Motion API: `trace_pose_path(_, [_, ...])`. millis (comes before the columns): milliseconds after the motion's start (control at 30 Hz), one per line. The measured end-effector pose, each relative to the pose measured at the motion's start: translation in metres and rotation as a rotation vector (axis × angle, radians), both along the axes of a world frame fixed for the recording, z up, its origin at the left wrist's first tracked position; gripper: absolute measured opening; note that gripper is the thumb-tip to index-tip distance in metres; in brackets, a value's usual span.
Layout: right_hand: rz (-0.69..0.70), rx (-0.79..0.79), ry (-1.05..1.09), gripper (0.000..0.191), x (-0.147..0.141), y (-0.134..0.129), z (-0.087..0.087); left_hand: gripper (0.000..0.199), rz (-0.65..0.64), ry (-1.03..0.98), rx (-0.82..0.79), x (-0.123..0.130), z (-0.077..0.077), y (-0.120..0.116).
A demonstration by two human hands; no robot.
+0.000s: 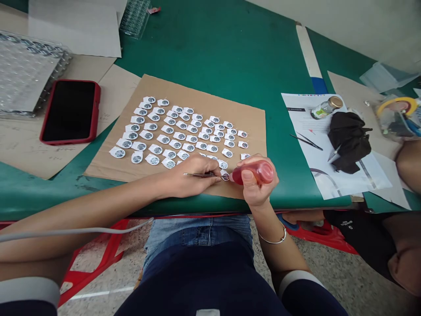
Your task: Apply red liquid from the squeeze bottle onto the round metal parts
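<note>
Over cardboard: glossy, translucent red bottle, right fingers clamped round it; left fingers pinching slim metal tool.

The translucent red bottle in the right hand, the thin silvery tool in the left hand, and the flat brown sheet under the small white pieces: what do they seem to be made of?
Translucent red bottle: probably glossy plastic; it shows bright highlights.
Thin silvery tool: likely polished metal, from its narrow, shiny shaft.
Flat brown sheet: matte cardboard or paper, judging by its dull kraft colour.
</note>
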State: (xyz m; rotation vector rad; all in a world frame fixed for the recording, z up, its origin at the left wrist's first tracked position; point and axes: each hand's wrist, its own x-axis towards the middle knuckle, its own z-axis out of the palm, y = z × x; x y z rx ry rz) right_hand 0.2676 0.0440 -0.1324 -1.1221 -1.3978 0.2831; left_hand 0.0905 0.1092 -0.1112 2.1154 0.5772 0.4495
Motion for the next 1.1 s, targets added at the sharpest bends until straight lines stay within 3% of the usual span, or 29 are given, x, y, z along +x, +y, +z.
trace_pose_path(400, [0.017,-0.012,0.005,0.014,-0.004,-0.001,0.001,0.009,0.016,0.012,-0.032,0.0,0.003,-0.001])
trace_pose_path(533, [-0.036,-0.024,0.247,0.018,0.001,0.003,0.003,0.009,0.048,0.015,-0.077,0.0,0.004,-0.002])
trace_pose_path(667, [-0.161,-0.006,0.448,0.029,0.016,0.018,0.024,0.013,0.152,0.036,-0.102,0.0,0.012,0.004])
trace_pose_path(733, [-0.156,-0.016,0.437,0.031,0.021,0.029,0.036,0.012,0.195,0.024,-0.027,0.002,0.016,0.01])
trace_pose_path(833, [-0.03,-0.045,0.446,0.025,0.021,0.044,0.043,0.011,0.12,0.0,0.219,0.004,0.017,0.014])
trace_pose_path(933, [0.074,-0.099,0.391,0.022,0.015,0.057,0.037,0.013,0.036,-0.047,0.41,0.004,0.011,0.011])
trace_pose_path(1100, [0.109,-0.179,0.323,0.025,0.011,0.066,0.025,0.014,0.005,-0.073,0.496,-0.003,-0.004,-0.001])
